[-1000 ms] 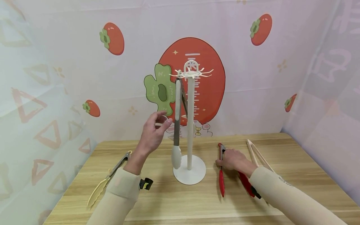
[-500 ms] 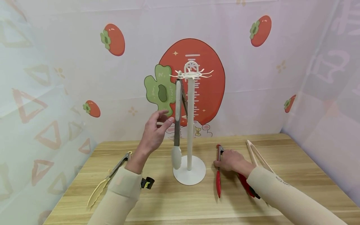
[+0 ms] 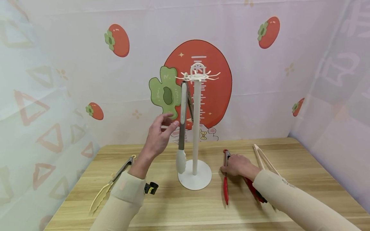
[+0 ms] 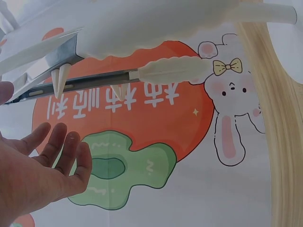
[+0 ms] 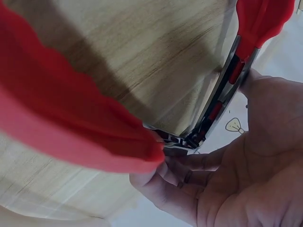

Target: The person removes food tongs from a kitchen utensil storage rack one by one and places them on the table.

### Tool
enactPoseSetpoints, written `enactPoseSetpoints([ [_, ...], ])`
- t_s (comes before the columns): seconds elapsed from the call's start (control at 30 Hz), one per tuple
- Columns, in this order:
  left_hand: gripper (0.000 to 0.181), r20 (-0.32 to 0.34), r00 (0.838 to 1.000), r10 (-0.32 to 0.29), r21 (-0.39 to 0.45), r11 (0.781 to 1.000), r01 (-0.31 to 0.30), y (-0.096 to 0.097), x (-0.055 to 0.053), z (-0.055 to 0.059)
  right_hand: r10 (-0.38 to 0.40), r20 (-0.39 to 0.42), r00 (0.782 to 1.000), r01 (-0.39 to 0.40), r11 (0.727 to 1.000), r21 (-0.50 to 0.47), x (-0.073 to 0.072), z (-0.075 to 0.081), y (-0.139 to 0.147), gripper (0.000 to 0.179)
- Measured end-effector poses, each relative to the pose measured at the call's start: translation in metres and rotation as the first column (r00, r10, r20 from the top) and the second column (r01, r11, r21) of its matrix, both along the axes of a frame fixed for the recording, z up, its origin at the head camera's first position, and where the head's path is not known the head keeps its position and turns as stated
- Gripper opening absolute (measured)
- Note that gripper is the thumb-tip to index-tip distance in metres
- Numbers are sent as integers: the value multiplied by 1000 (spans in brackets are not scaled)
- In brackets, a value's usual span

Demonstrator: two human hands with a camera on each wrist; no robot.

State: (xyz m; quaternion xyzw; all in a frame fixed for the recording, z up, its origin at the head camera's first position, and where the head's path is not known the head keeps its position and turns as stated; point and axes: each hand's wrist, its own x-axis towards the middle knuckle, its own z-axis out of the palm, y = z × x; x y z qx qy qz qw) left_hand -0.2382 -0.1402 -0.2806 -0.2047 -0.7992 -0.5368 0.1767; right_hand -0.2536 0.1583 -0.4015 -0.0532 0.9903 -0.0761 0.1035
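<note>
Where two pale sleeves (image 3: 125, 192) reached in over the wood-grained worktop (image 3: 185, 211), I saw a pair of bare hands, one low and one raised. Near me on the person's left lay the yellow tongs (image 3: 111, 183), slanting away, their gray handles pointing to the back and partly behind the forearm. Across from them, the right hand (image 3: 238, 164) was down low, its thumb and fingers pinching the red tongs (image 3: 225, 191) by the metal arms, close to the hinge. Those arms stood apart, one red tip on each side of the hand; whether the tips touched the wood I could not tell. Just beyond that forearm lay the beige tongs (image 3: 259, 158), joined end toward the back, partly hidden by the sleeve.

Between the hands rose a white stand (image 3: 196, 134), upright on its round base, with thin hooks circling its top. White-and-gray tongs (image 3: 181, 136) hung from its left side, tips down and arms apart. Beside them was the left hand (image 3: 158, 134), its fingers loosely curved and slightly spread, holding nothing; the thumb came close to one arm, though I could not tell if it touched. Behind everything hung a pale backdrop (image 3: 136, 83) printed with red fruit.
</note>
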Motion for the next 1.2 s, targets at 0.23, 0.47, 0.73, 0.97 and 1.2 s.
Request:
enactPoseSetpoints([
  [0.23,51,2,1000,-2,1,1000,2,0,0,-1,-5,17,1000,5,1000,22,0,2,-1,48],
  [0.47,51,7,1000,0,-4,1000,0,0,1,-2,-5,21,1000,4,999,37,1,3,-3,50],
  [0.73,51,-1,1000,-5,-4,1000,5,1,-1,0,11,0,1000,-11,998,61,1,4,-3,57],
  [0.97,51,4,1000,-23,11,1000,23,3,-3,0,0,9,1000,-1,994,109,2,5,-3,59],
  [1.2,50,-16,999,-33,16,999,33,5,-5,2,5,-52,999,0,995,99,-1,5,-2,57],
])
